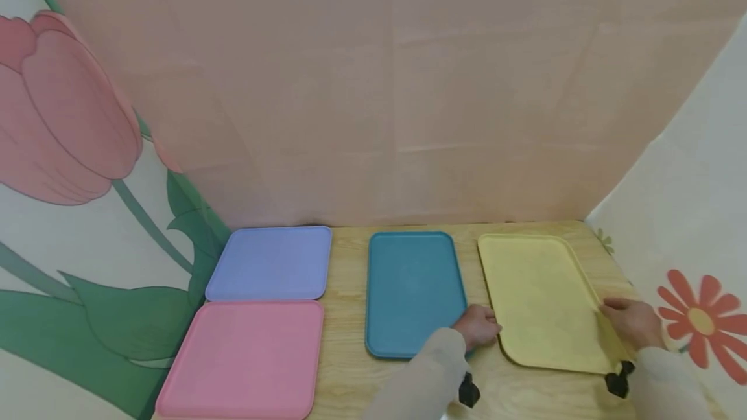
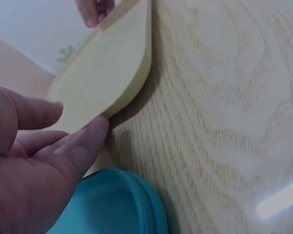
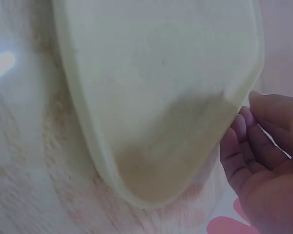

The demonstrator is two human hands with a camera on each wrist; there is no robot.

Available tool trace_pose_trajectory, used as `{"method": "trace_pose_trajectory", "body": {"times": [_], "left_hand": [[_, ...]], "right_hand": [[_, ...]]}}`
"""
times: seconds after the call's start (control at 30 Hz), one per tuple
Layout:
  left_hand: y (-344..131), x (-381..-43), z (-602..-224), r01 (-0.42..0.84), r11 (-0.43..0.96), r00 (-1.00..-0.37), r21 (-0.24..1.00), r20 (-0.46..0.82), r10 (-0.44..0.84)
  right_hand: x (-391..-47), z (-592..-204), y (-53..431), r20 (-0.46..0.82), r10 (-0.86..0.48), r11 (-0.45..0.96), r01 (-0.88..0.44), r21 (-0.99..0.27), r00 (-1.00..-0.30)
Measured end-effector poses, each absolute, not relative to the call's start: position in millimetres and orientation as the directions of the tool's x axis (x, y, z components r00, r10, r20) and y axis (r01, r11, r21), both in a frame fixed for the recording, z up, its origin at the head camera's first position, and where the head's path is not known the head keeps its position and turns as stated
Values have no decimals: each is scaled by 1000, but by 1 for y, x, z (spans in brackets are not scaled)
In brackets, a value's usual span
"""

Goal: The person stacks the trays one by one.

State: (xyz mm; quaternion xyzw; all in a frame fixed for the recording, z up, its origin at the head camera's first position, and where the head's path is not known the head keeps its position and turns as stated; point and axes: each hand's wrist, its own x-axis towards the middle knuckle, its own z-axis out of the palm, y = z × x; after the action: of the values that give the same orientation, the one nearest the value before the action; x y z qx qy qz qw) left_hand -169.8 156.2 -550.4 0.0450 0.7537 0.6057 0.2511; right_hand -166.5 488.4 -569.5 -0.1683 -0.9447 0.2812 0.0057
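A yellow tray lies close over the wooden table at the right, between my two hands. My left hand is at its left edge. In the left wrist view the extended fingers touch the tray's rim from the side, while the thumb stands apart from it. On the opposite edge, my right hand pinches the rim with thumb and curled fingers. The teal tray lies just left of the yellow one, its near right corner partly hidden behind my left hand and sleeve.
At the left lie a lavender tray and, nearer to me, a pink tray. Wood-grain table shows between the trays. A beige cloth backdrop rises behind; flower-patterned panels flank both sides.
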Motion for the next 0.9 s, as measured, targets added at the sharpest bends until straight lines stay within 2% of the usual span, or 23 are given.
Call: {"method": "trace_pose_trajectory", "body": {"times": [0.17,0.37,0.47,0.67,0.9], "left_hand": [[152,-170,-548,-227,299,-911,927,-311,272],[150,-176,-546,-288,146,-937,946,-310,162],[148,-182,-546,-281,124,-944,952,-297,145],[139,-191,-547,-270,167,-945,948,-294,141],[130,-189,-538,-268,167,-948,949,-290,130]], "right_hand": [[-164,-574,494,-148,318,756,344,-557,-937],[-165,-579,500,-244,264,642,359,-678,-933],[-166,-579,499,-290,224,566,366,-739,-931],[-164,-579,491,-347,140,418,373,-828,-927],[-162,-573,482,-347,135,364,372,-854,-928]]}}
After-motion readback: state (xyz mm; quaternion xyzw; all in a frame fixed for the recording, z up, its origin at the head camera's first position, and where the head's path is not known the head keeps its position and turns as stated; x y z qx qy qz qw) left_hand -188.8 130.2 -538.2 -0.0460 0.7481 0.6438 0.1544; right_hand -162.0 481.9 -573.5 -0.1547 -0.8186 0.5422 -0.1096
